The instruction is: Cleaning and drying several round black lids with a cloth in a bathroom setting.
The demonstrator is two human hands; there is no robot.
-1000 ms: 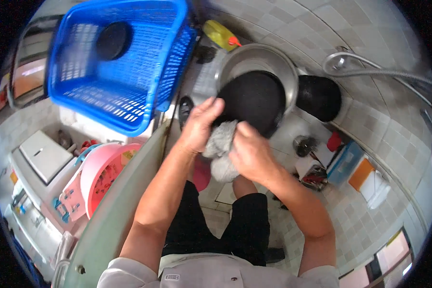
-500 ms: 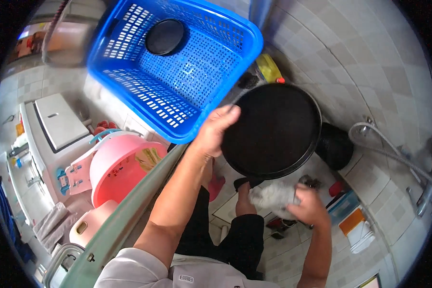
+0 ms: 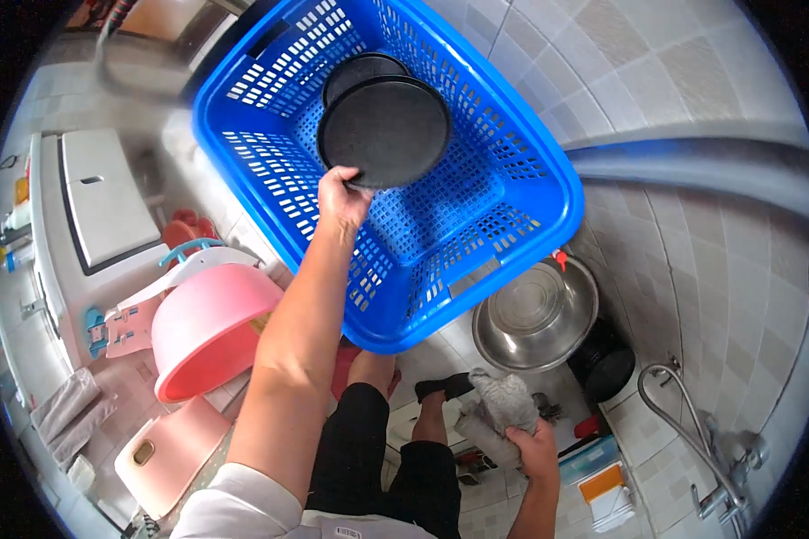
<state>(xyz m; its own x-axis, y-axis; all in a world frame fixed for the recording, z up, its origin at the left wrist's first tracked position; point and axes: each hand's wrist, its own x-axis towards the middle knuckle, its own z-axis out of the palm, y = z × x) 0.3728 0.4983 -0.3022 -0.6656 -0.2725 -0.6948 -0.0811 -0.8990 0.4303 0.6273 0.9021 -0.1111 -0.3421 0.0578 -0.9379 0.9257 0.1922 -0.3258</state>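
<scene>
My left hand (image 3: 343, 199) grips the near rim of a round black pan (image 3: 385, 135), thumb on top. The pan is inside the outline of the blue plastic basket (image 3: 562, 193), overlapping a second round black pan (image 3: 361, 65) behind it. Whether the two pans touch, I cannot tell. Low on the right, my right hand (image 3: 537, 449) is closed on a wet-looking greyish-white cloth (image 3: 505, 402), which hangs in bunched folds near my foot.
A steel basin (image 3: 528, 355) stands on the tiled floor below the basket, beside a black bucket (image 3: 607, 364). A pink tub (image 3: 211, 314) leans at left, near a white cabinet (image 3: 108, 211). A shower hose (image 3: 688, 427) hangs on the right wall.
My left hand has carried the black pan from the right, over the floor, up and left into the basket area. The steel basin now shows. My right hand, still holding the cloth, is lower.
</scene>
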